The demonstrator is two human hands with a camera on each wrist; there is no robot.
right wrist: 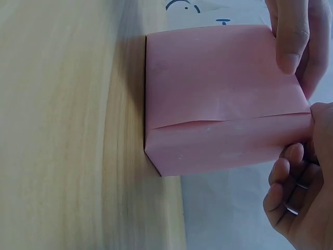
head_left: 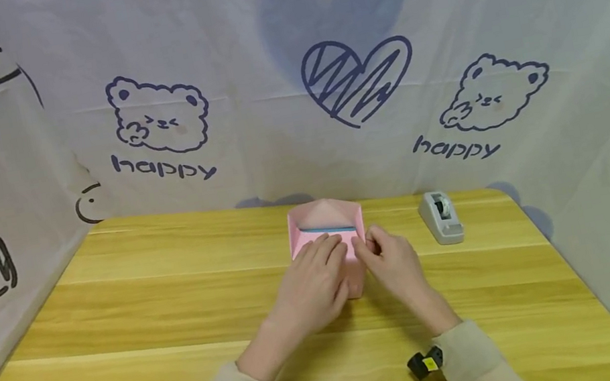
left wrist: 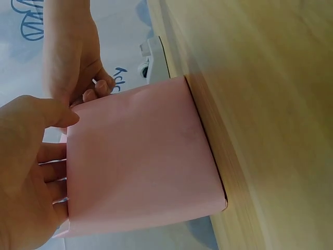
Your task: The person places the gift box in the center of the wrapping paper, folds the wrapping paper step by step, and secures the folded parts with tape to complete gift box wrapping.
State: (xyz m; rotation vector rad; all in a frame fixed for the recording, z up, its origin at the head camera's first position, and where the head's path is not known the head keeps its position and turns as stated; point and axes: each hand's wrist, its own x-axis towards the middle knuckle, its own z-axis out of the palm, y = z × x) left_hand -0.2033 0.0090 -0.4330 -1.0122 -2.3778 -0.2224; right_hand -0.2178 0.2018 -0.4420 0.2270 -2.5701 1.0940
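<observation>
A box wrapped in pink paper (left wrist: 135, 156) stands on the wooden table. In the head view its far paper flaps (head_left: 326, 214) stand up, and a thin blue edge (head_left: 327, 230) shows inside the fold. My left hand (head_left: 311, 278) rests on the folded-down top paper with fingers extended, its thumb at the front upper edge. At the top right corner, my right hand (head_left: 393, 260) pinches the paper edge between thumb and curled fingers. From the right wrist view, a paper seam (right wrist: 208, 121) runs along the box near its side edge, gaping slightly toward the bottom.
A light grey tape dispenser (head_left: 441, 219) stands on the wooden table (head_left: 147, 300) to the right of the box. Behind the table hangs a white cloth (head_left: 256, 124) with drawn bears and hearts. Black wrist cameras (head_left: 425, 364) sit by the sleeves.
</observation>
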